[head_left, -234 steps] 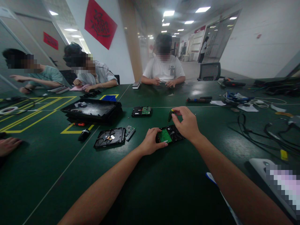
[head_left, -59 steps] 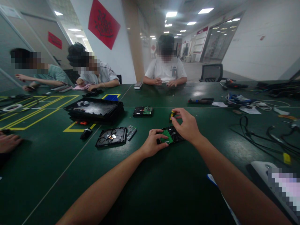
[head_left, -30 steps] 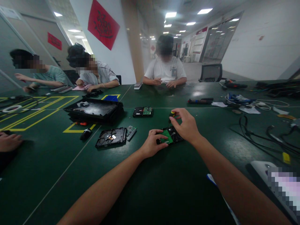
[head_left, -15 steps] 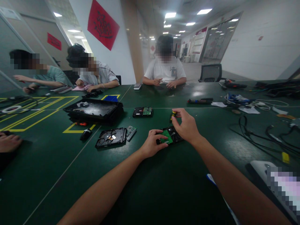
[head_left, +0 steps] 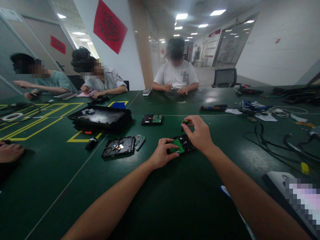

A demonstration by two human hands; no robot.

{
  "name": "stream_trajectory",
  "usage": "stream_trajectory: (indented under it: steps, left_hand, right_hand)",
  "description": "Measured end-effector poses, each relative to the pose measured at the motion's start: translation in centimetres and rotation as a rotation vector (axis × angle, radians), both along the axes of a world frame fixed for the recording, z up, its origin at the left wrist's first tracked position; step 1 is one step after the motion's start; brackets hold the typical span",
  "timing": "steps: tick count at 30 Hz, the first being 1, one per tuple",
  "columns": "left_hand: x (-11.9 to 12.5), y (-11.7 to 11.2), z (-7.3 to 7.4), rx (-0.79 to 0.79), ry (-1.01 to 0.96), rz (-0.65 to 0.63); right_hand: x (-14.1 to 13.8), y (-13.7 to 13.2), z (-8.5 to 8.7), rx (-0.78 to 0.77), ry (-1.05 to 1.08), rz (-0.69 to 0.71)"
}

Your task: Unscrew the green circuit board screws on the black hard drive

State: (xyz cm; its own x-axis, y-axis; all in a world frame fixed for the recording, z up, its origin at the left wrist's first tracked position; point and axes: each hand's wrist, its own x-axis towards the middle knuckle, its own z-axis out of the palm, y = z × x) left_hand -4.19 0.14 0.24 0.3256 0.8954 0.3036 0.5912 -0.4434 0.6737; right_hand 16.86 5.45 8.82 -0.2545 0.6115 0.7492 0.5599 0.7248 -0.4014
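1. Left hand (head_left: 162, 154) clasps the near-left edge of the black hard drive with green circuit board (head_left: 182, 145), flat on the dark green table (head_left: 150, 206)
2. Right hand (head_left: 199, 134), over its far end, pinches the near-upright yellow-capped black screwdriver (head_left: 184, 123)

My right hand (head_left: 198, 135) hid the screwdriver (head_left: 184, 122) below its handle top; tip unreadable. My left hand (head_left: 162, 153) covered the near corner of the drive (head_left: 185, 144). Board (head_left: 177, 145) markings too small to read.

Ceiling panels (head_left: 217, 12) light the room evenly; glare on far table (head_left: 212, 99); edges bowed, slightly soft.
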Motion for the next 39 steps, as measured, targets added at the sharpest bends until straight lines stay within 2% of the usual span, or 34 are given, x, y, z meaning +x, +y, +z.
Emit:
stream_trajectory:
  steps: [8,18,23,29,35,39]
  left_hand:
    - [0.02,-0.06,0.14,-0.012,-0.004,-0.003]
    - [0.03,0.0,0.22,-0.021,0.011,-0.006]
    - [0.03,0.04,0.08,-0.01,0.003,-0.006]
    - [0.0,0.0,0.13,-0.016,0.0,-0.003]
    - [0.0,-0.05,0.23,-0.023,0.006,0.0]
    - [0.02,-0.09,0.32,-0.023,0.004,-0.002]
  right_hand:
    - [0.02,-0.32,0.31,0.004,-0.037,0.016]
    - [0.01,0.0,0.02,-0.051,0.029,0.004]
    - [0.03,-0.09,0.2,-0.001,-0.024,0.014]
    - [0.02,-0.02,0.02,-0.052,0.011,0.02]
    - [0.0,-0.14,0.14,-0.005,-0.014,0.009]
    - [-0.06,-0.06,-0.12,-0.046,0.035,-0.008]
